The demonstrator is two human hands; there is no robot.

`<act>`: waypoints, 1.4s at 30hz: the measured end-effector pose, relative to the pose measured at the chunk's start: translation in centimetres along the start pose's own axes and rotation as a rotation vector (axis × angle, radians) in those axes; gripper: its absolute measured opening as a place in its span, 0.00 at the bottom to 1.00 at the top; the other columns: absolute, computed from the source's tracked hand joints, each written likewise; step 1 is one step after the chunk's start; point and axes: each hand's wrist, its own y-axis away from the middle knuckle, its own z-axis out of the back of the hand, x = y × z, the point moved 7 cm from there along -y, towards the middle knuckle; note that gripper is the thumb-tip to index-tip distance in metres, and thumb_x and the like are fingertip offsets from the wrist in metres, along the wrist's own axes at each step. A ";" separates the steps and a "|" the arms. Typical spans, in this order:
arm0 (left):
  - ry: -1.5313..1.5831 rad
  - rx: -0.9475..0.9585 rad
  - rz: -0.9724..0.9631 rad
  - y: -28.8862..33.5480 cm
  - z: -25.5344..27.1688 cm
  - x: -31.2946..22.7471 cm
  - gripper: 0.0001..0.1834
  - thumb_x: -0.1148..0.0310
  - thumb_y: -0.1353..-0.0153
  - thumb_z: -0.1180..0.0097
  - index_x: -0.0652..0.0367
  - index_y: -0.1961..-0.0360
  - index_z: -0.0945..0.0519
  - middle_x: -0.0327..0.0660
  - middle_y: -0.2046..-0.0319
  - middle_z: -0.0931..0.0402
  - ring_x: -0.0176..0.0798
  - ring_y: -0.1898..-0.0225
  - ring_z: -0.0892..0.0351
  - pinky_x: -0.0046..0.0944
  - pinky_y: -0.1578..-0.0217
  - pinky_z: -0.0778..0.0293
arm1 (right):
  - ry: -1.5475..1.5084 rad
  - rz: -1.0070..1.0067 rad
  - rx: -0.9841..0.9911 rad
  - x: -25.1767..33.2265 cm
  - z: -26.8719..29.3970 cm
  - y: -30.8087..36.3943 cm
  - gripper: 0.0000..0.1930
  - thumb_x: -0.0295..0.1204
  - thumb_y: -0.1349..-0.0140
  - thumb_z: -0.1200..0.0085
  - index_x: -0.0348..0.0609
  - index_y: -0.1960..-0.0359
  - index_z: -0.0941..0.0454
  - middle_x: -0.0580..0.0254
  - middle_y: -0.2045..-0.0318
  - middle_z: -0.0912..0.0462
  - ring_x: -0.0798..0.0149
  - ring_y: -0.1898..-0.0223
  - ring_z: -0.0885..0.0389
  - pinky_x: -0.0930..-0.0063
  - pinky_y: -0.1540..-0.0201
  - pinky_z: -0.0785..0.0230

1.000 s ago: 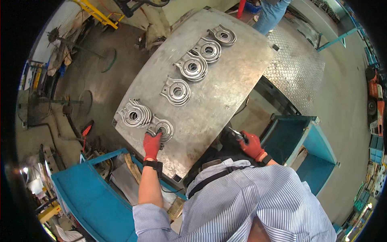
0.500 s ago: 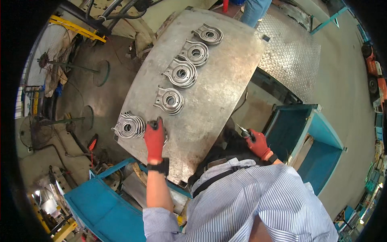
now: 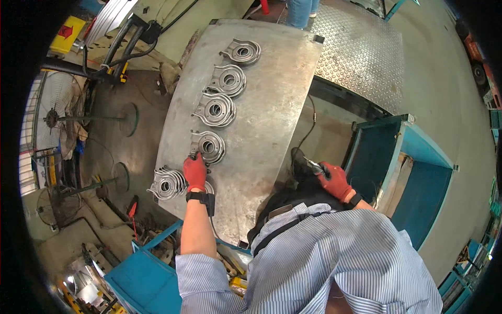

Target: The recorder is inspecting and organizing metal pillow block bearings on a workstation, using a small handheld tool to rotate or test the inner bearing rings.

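My left hand [image 3: 195, 173], in a red glove with dark fingertips, closes on the tab end of a round metal bracket [image 3: 210, 147] in one of the stacks on the steel table. Another bracket, partly hidden, lies under my left wrist. A fanned stack of brackets [image 3: 166, 184] stands just left of that hand. My right hand [image 3: 333, 181], also gloved in red, is off the table's right edge. It is wrapped round a small handheld tool with a silver tip [image 3: 312, 164]; its exact kind is unclear.
More bracket stacks [image 3: 215, 110] run in a row up the steel table [image 3: 261, 120]. A dark hose [image 3: 312, 123] hangs beside the table. A blue metal bin [image 3: 426, 193] stands at right, another blue container [image 3: 144, 282] at lower left. A person's jeans [image 3: 299, 13] show at the far end.
My left hand has moved away from me, from the bare table beside the fanned stack to the bracket stack beyond it. My right hand still holds the tool. The whole view has shifted.
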 end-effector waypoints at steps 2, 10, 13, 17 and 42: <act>-0.067 -0.119 -0.035 0.5 1.3 0.1 0.25 0.50 0.41 0.49 0.67 0.65 0.22 0.59 0.66 0.22 0.61 0.61 0.23 0.52 0.59 0.29 | -0.004 0.013 0.014 0.0 -0.5 -0.2 0.21 0.43 0.45 0.43 0.46 0.53 0.23 0.46 0.68 0.19 0.44 0.64 0.21 0.56 0.61 0.30; 0.247 -0.120 0.060 7.2 5.3 -3.2 0.22 0.55 0.42 0.44 0.70 0.71 0.23 0.54 0.75 0.22 0.54 0.72 0.21 0.48 0.69 0.28 | -0.095 0.070 0.089 2.5 -1.2 -0.7 0.21 0.42 0.45 0.43 0.48 0.51 0.24 0.46 0.66 0.19 0.42 0.61 0.21 0.55 0.58 0.30; 0.606 0.105 0.274 10.6 0.9 -1.0 0.20 0.59 0.41 0.44 0.71 0.73 0.24 0.47 0.82 0.24 0.43 0.79 0.22 0.44 0.75 0.28 | -0.086 0.107 0.159 3.9 -1.4 -0.4 0.21 0.40 0.45 0.43 0.48 0.50 0.25 0.45 0.64 0.19 0.42 0.60 0.22 0.55 0.57 0.31; 0.822 0.280 0.356 15.5 -2.6 -5.2 0.17 0.63 0.40 0.44 0.70 0.74 0.24 0.44 0.83 0.26 0.38 0.80 0.24 0.44 0.75 0.30 | -0.049 0.188 0.217 4.5 -2.1 0.1 0.22 0.39 0.45 0.43 0.43 0.51 0.26 0.45 0.62 0.20 0.44 0.58 0.22 0.56 0.55 0.31; 0.469 0.359 0.237 14.5 -7.0 -6.4 0.22 0.58 0.48 0.37 0.67 0.61 0.21 0.54 0.67 0.20 0.52 0.65 0.20 0.45 0.63 0.27 | 0.100 0.206 0.258 5.7 -8.0 -1.7 0.23 0.44 0.44 0.46 0.42 0.52 0.24 0.48 0.69 0.19 0.47 0.65 0.20 0.56 0.62 0.29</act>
